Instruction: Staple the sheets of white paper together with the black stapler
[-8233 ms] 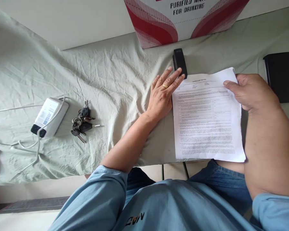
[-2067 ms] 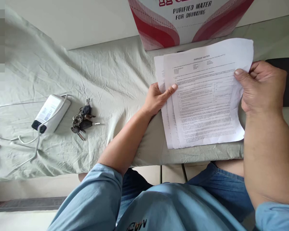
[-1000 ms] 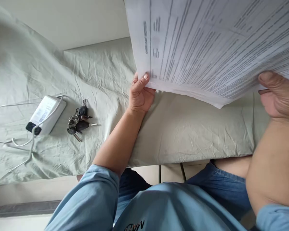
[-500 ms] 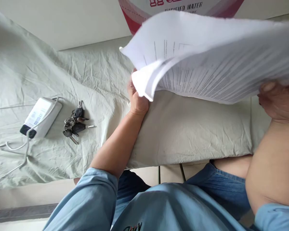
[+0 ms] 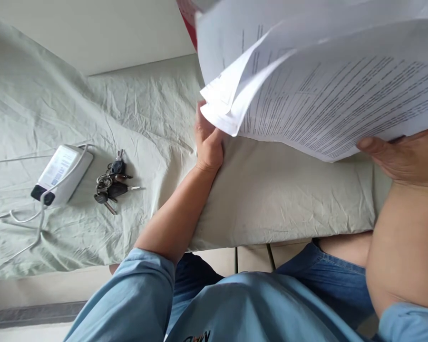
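Observation:
Several white printed papers (image 5: 328, 104) hang over the far side of the cloth, their sheets curved and fanned apart, with two corners curling up at the left. My right hand (image 5: 410, 156) grips their near right edge, thumb on top and the other fingers hidden beneath. At the curled left corners, my left hand (image 5: 209, 142) is closed around the lower papers. Its fingers are partly covered by the sheets, and its wrist is low over the cloth.
A pale green cloth (image 5: 288, 190) covers the table. On the left lie a bunch of keys (image 5: 112, 180) and a white boxy device (image 5: 62, 173) with a white cable (image 5: 41, 223). A red and white box (image 5: 188, 21) stands behind the papers against a pale wall (image 5: 110, 33).
The papers have swung upward and spread, covering more of the box behind. My right hand has shifted left, its thumb now plainly on the sheets. The left hand has moved slightly right.

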Action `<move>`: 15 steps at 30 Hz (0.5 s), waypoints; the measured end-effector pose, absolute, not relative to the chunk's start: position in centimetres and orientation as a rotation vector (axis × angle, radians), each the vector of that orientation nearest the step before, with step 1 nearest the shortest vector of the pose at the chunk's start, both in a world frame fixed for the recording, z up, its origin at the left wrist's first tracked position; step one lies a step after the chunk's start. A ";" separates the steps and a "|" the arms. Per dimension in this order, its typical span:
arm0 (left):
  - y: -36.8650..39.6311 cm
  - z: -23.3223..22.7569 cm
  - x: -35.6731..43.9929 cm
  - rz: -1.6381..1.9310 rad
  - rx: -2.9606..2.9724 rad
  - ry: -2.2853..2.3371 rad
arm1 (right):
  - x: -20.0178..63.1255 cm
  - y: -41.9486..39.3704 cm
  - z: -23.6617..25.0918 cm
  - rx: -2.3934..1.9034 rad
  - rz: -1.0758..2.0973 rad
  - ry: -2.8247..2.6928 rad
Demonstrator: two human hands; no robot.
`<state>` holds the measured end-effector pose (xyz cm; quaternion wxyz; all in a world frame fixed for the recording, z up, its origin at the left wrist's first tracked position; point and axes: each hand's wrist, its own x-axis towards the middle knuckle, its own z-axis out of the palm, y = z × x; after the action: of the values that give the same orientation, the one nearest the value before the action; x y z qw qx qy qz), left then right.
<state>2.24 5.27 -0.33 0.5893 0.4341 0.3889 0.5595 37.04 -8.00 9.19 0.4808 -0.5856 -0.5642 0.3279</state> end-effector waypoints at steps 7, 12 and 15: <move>5.7 -1.7 2.8 1.242 1.097 0.875 | 37.6 -8.7 9.0 -1.555 0.747 -1.466; 5.6 -1.5 2.5 1.160 1.217 0.904 | 37.4 -8.3 9.0 -1.546 0.889 -1.331; 5.1 -0.7 2.5 1.168 1.213 0.919 | 38.3 -8.4 9.0 -1.625 0.970 -1.289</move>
<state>2.49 5.12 -0.71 0.5742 0.5178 0.3922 0.4984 38.29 -8.39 9.04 0.4133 -0.6461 -0.5126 0.3859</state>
